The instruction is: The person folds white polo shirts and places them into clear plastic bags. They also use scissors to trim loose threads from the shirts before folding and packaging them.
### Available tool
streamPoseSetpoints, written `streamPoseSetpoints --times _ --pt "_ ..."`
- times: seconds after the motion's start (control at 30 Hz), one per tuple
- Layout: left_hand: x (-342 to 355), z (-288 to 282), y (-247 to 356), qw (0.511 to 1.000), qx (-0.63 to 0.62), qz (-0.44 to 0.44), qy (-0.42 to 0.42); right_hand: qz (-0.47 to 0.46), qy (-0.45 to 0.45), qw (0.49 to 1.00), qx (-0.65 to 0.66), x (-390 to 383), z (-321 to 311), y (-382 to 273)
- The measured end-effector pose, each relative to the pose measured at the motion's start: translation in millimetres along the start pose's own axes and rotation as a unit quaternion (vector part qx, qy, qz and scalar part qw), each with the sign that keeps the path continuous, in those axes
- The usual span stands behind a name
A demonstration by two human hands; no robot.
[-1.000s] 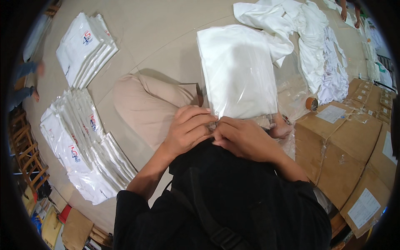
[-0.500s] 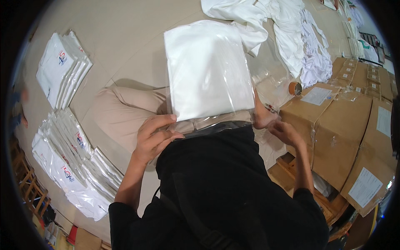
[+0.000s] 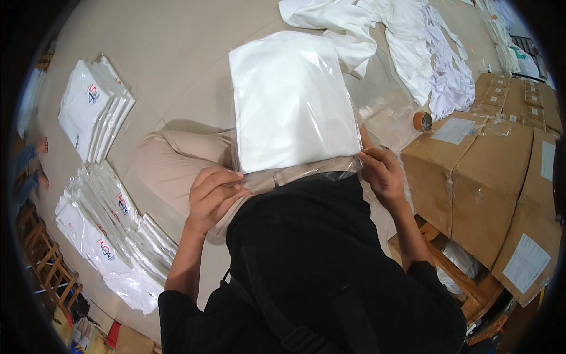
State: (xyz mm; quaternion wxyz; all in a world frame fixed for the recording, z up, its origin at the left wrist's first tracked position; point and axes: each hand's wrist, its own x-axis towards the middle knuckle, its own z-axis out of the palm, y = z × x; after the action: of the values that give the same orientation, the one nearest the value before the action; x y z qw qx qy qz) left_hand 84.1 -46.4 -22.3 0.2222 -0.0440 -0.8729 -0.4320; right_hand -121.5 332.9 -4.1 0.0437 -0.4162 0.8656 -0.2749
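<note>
Left hand (image 3: 207, 199): fingers bent, narrow grip on the clear bag (image 3: 312, 167) at its 7 o'clock corner.
Right hand (image 3: 386, 176): curled, thumb and fingertips pinching the bag's 5 o'clock corner.
Bag position: from where I stand, at the sitter's 12 o'clock, above the lap; folded white cloth (image 3: 289, 106) inside.
Change, half a second: right hand was off the bag, near the foot; now touching it.
Bag material: glossy, transparent film; cloth flat, near-rectangular.
10 o'clock: bagged garment stacks (image 3: 94, 112), shiny, wrinkled.
1 o'clock: loose white fabric (image 3: 407, 50), rumpled.
3 o'clock: brown cardboard cartons (image 3: 492, 194), boxy.
</note>
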Motion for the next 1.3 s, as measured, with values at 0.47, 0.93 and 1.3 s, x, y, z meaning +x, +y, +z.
streamPoseSetpoints --times 0.47,0.93,1.3 --pt "-13 -5 -13 0.998 -0.025 -0.054 -0.004 -0.03 -0.043 0.994 0.095 15 -28 12" --pt "-23 9 -11 0.918 -0.25 -0.304 0.053 0.178 -0.062 0.956 0.227 28 -28 8" --pt "-18 26 -4 0.792 -0.336 -0.501 0.095 0.344 -0.106 0.864 0.351 35 -20 8"
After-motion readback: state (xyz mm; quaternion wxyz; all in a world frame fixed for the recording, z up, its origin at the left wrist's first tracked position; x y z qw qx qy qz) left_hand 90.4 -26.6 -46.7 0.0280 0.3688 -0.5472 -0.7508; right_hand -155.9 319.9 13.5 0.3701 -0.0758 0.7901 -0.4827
